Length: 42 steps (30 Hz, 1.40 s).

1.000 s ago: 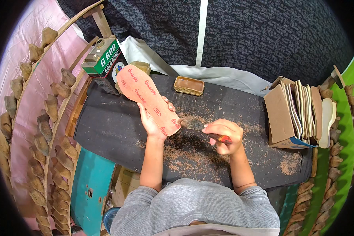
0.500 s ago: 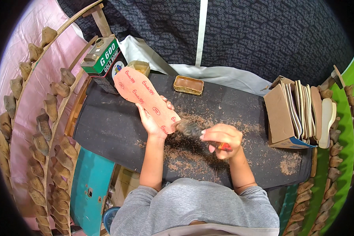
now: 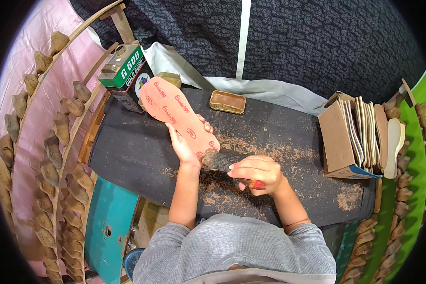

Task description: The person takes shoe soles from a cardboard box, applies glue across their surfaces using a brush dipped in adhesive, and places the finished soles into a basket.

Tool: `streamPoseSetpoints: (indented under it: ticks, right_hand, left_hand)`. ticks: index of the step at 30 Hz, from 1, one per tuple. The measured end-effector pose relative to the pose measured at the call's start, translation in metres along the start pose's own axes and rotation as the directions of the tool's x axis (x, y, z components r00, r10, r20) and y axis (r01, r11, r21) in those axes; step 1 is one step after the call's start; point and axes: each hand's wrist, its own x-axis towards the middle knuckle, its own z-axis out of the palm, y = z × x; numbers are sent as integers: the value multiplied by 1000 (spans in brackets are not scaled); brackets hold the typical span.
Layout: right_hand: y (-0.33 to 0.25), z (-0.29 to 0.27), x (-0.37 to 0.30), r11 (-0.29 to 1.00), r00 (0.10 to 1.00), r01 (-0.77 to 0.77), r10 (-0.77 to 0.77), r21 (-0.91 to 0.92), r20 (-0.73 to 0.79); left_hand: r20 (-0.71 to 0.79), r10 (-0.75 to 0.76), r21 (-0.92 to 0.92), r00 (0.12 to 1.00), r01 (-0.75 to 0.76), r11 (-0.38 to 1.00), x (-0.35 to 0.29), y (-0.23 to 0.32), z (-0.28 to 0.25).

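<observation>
My left hand [image 3: 188, 146] grips a pink insole [image 3: 175, 113] with red print, its wide end tilted up and away to the left. Fingertips curl over the insole's right edge while the thumb lies along its left side. My right hand [image 3: 258, 174] is closed around the red handle of a brush [image 3: 217, 162]. The dark, worn bristles of the brush touch the narrow near end of the insole. Both things are held above a table covered with black cloth [image 3: 132, 142].
Brown shavings [image 3: 270, 149] litter the cloth. A rectangular tub [image 3: 227, 102] sits at the back, with a green-and-black can [image 3: 128, 75] and a yellowish container [image 3: 170, 79] to its left. At right stands a cardboard box [image 3: 348, 139] of insoles. Racks of wooden shoe lasts [image 3: 52, 146] flank the table.
My right hand has moved left and slightly nearer with the brush, bringing its bristles across the insole's near end. The insole has shifted slightly right.
</observation>
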Motion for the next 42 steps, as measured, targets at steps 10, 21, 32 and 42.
streamPoseSetpoints:
  ticks: [10, 21, 32, 42]
  right_hand:
    - [-4, -5, -1, 999, 1000, 18, -18, 49, -8]
    - [-1, -8, -7, 1000, 998, 11, -12, -21, -62]
    - [9, 0, 8, 990, 993, 6, -22, -138, -116]
    - [-3, 11, -6, 996, 999, -5, 1, -85, -37]
  left_hand:
    - [8, -52, 7, 999, 52, 999, -2, 3, -1]
    - [19, -84, -31, 996, 84, 996, -4, 2, -1]
    - [48, -131, 54, 990, 128, 990, -6, 1, -3]
    - [3, -143, -30, 990, 143, 989, -7, -2, -8]
